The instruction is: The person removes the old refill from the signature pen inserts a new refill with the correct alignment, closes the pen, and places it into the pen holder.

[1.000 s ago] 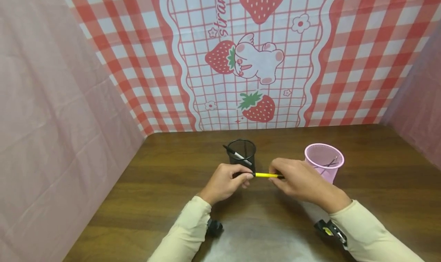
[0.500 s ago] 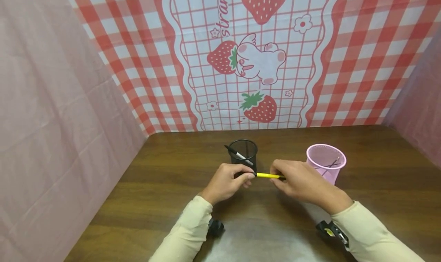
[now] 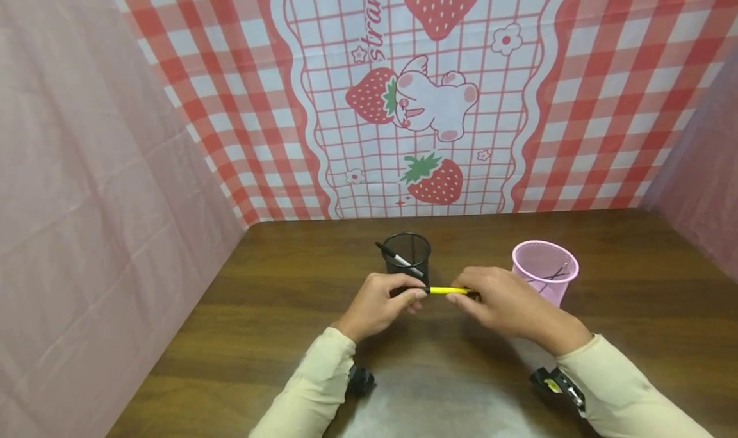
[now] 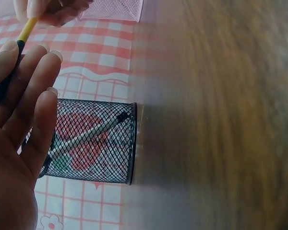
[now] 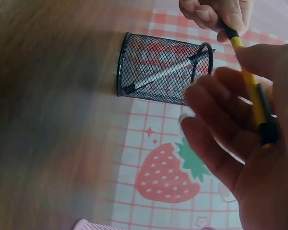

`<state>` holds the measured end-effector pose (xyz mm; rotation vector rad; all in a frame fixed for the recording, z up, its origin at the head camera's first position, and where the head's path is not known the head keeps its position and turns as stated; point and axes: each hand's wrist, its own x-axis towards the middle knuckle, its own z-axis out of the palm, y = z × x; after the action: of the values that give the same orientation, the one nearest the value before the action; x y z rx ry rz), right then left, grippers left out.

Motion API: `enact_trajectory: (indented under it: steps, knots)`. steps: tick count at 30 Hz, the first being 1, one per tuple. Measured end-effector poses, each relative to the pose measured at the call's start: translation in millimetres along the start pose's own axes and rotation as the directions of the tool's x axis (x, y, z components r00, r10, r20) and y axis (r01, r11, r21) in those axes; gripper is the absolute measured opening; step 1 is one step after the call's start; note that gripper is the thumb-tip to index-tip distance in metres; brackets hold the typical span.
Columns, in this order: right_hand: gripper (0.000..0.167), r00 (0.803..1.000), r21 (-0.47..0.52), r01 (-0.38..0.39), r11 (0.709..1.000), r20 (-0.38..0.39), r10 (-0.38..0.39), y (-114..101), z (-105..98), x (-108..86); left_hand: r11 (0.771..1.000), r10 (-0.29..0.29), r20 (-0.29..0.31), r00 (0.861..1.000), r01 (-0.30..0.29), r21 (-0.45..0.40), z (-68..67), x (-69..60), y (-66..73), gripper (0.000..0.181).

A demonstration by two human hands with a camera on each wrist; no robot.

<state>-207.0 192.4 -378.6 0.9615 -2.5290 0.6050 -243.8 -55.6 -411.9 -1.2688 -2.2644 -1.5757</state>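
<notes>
Under left hand (image 3: 377, 305) and right hand (image 3: 507, 307), both in a pinch grip: brown wooden table (image 3: 277, 310). Just beyond right, pink mesh cup (image 3: 556, 291); beyond left, black mesh cup (image 4: 108, 160) with silver-and-black pen (image 3: 399, 257). Spanning hands, yellow-and-black pen (image 3: 446, 290), roughly level: left on black part, right on yellow barrel. Probably light, stiff, slippery-smooth; best held near both ends.

- One black mesh cup (image 4: 98, 157), one pink mesh cup (image 3: 544, 259): two cups near the far edge of the counter (image 3: 277, 316)
- One yellow pen (image 3: 448, 291), one white pen (image 3: 401, 260): two pens
- At least two dark sticks (image 3: 557, 273) inside the pink mesh cup
- One left hand (image 3: 377, 303), one right hand (image 3: 507, 307)
- Two wrist devices (image 3: 362, 381) (image 3: 557, 387)
- Three printed strawberries (image 3: 442, 6) (image 3: 371, 97) (image 3: 437, 183)
</notes>
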Motion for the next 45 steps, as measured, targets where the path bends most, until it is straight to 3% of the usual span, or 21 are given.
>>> enact_trajectory:
  steps: [5, 8, 15, 24, 33, 38, 45]
  knots:
    - [0.008, 0.999, 0.171, 0.001, 0.985, -0.043, 0.006, 4.6, 2.8, -0.8, 0.999, -0.016, -0.015, 1.000, 0.016, -0.030, -1.4, -0.4, 1.1, 0.013]
    - [0.007, 0.999, 0.208, -0.003, 0.978, -0.050, 0.014, 6.2, 3.2, -1.3, 0.998, -0.033, -0.012, 0.999, 0.032, -0.047, -2.0, -0.5, 1.7, 0.014]
    - [0.008, 0.999, 0.224, -0.004, 0.975, -0.032, 0.012, 6.6, 1.8, -1.5, 0.999, -0.026, -0.011, 1.000, 0.025, -0.021, -3.7, -1.0, 1.5, 0.012]
    - [0.017, 0.992, 0.175, 0.066, 0.982, -0.116, -0.046, 4.5, 5.7, -0.4, 0.999, -0.023, -0.014, 1.000, 0.022, -0.032, -3.7, -2.6, 0.4, 0.011]
    - [0.022, 0.979, 0.239, 0.137, 0.961, -0.179, -0.095, 6.6, 9.0, -0.4, 0.999, -0.049, -0.047, 0.998, 0.048, -0.023, -1.9, -2.6, -2.6, 0.011]
    - [0.025, 0.976, 0.218, 0.146, 0.965, -0.191, -0.105, 6.1, 9.5, -0.1, 0.999, -0.044, -0.039, 0.998, 0.043, -0.012, -2.2, -2.0, 10.8, 0.011]
    - [0.019, 0.992, 0.168, 0.064, 0.984, -0.117, -0.044, 4.6, 9.4, 0.6, 1.000, -0.009, -0.021, 1.000, 0.009, 0.006, -5.7, -1.5, 34.9, 0.008]
